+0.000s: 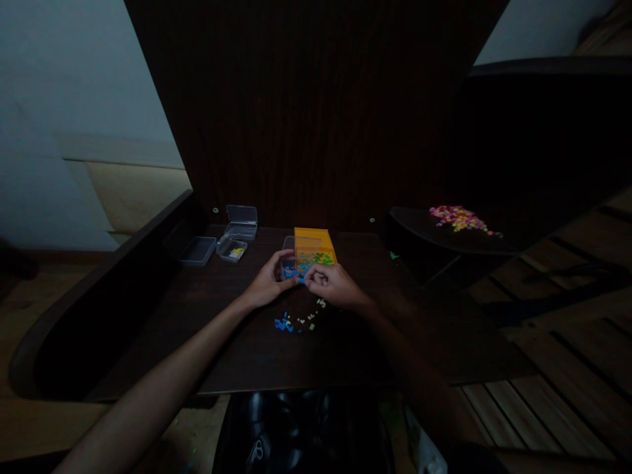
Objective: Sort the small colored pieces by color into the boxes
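Note:
My left hand (268, 284) is wrapped round the left side of a clear plastic box (286, 263) with small blue pieces (295, 271) in it. At the box's front edge my right hand (332, 284) has its fingers curled in a pinch; a blue bit shows by the fingertips, but whether they hold it is too small to tell. Just behind the right hand stands an open orange box (312, 237) with green pieces (322, 257) inside. Nearer to me, loose blue pieces (283, 322) and pale cream pieces (311, 326) lie scattered on the dark table (237, 362).
To the left stand an open clear case (241, 224), a small clear box (224, 250) with yellow bits, and a shallow clear tray (197, 251). A pile of pink and yellow pieces (459, 218) lies on a dark ledge (419, 222) at right. A tall dark panel (316, 118) rises behind.

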The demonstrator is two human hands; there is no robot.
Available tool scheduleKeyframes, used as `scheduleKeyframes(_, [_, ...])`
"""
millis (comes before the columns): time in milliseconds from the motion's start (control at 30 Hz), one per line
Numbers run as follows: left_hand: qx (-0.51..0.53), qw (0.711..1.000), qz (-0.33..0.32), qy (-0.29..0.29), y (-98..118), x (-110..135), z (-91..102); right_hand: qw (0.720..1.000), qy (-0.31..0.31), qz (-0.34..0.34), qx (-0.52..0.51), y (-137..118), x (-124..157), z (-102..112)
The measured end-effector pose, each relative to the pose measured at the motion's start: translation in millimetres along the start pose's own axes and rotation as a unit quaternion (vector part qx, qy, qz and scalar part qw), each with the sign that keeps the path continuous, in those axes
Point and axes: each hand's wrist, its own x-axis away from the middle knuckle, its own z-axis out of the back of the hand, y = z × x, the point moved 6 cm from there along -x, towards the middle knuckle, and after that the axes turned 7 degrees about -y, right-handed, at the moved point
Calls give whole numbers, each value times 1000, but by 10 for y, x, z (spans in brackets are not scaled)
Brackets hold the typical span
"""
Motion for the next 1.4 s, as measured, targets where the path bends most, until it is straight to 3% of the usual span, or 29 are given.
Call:
scheduleKeyframes(167, [23,999,10,-26,-27,17,-65,992,42,-69,101,88,-5,84])
scheduleKeyframes(467, [26,997,12,-69,5,50,-161,952,-23,-152,263,98,-11,4])
scheduleKeyframes(1033, [10,996,7,-89,14,57,-209,935,-71,-145,315,120,-37,-101])
scheduleKeyframes(1400, [13,997,6,-79,7,53,-192,952,-37,-114,281,33,-22,-38])
